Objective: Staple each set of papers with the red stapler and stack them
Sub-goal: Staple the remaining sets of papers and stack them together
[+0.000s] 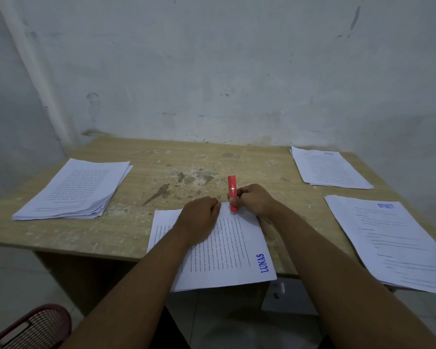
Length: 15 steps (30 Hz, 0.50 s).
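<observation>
The red stapler [232,190] was a slim, smooth plastic bar lying lengthwise on the table [176,159], its near end over the far edge of the set of papers [233,248]. Our right hand [254,201] gripped that near end, fingers curled round it. Just left of the stapler our left hand [199,217] rested on the same sheets, knuckles raised and fingertips bent at the far edge. We could not tell whether they pinched the paper or only pressed it. The two hands were close together but not touching. The set was white, printed with dense lines of text and a blue "LUNAS" stamp, and its near part hung over the table's edge on our side of the stapler. Well to the left of the stapler lay a thick, slightly fanned stack [73,190] of printed sheets. To its right were a far pile [330,170] and a nearer pile [393,243], both stamped in blue. The tabletop around the stapler was pale wood-grain laminate, scuffed and blotched with grey patches. Far nearer than the stapler, at lower left, we saw a red mesh basket [35,328].
</observation>
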Each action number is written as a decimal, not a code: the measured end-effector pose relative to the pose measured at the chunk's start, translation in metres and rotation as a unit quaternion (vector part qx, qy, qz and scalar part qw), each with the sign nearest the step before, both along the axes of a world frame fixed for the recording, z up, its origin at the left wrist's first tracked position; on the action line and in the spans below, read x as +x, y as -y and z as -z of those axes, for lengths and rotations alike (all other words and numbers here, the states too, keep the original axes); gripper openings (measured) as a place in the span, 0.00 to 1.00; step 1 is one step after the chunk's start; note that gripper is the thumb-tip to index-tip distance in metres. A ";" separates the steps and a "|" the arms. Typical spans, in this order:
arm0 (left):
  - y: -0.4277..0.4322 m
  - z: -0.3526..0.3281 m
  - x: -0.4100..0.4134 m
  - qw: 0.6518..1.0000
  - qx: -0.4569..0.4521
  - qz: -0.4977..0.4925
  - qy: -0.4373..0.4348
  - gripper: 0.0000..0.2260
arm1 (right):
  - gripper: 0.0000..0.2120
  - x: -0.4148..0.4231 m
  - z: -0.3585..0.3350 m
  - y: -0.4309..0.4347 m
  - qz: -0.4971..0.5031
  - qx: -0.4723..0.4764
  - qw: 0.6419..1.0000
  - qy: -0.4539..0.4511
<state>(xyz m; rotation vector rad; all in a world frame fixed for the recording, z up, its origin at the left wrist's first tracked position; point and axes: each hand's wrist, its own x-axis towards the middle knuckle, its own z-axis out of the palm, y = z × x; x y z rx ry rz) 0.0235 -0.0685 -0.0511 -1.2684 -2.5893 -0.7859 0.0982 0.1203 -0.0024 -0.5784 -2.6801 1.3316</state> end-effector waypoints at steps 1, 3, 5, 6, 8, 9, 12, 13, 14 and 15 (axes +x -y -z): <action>0.000 0.000 0.000 1.000 0.001 0.001 -0.001 0.16 | 0.11 0.000 0.000 0.000 0.000 0.001 1.000 0.001; 0.001 0.001 0.000 1.000 0.003 0.002 -0.001 0.16 | 0.12 -0.001 0.001 0.000 0.002 0.003 1.000 0.002; 0.001 0.001 -0.001 1.000 0.004 0.004 -0.003 0.17 | 0.12 -0.001 0.001 0.000 0.004 0.003 1.000 0.000; 0.001 0.001 -0.001 1.000 0.005 0.004 -0.002 0.17 | 0.13 -0.001 0.001 0.000 0.005 0.003 1.000 -0.001; 0.001 0.001 0.000 1.000 0.006 0.004 0.000 0.16 | 0.13 -0.003 0.001 -0.001 0.004 0.005 1.000 0.001; 0.001 0.001 0.000 1.000 0.006 0.003 0.000 0.16 | 0.13 -0.003 0.001 -0.001 0.004 0.006 1.000 0.003; 0.001 0.001 -0.001 1.000 0.007 0.003 0.000 0.17 | 0.13 -0.004 0.002 -0.001 0.006 0.007 1.000 0.007; 0.001 0.001 -0.001 1.000 0.007 0.003 0.000 0.17 | 0.12 -0.005 0.002 -0.001 0.005 0.009 1.000 0.007; 0.001 0.001 -0.001 1.000 0.006 0.002 0.000 0.17 | 0.12 -0.005 0.001 -0.001 0.003 0.013 1.000 0.007; 0.001 0.001 -0.001 1.000 0.006 0.001 0.001 0.17 | 0.12 -0.005 0.001 -0.001 0.000 0.017 1.000 0.008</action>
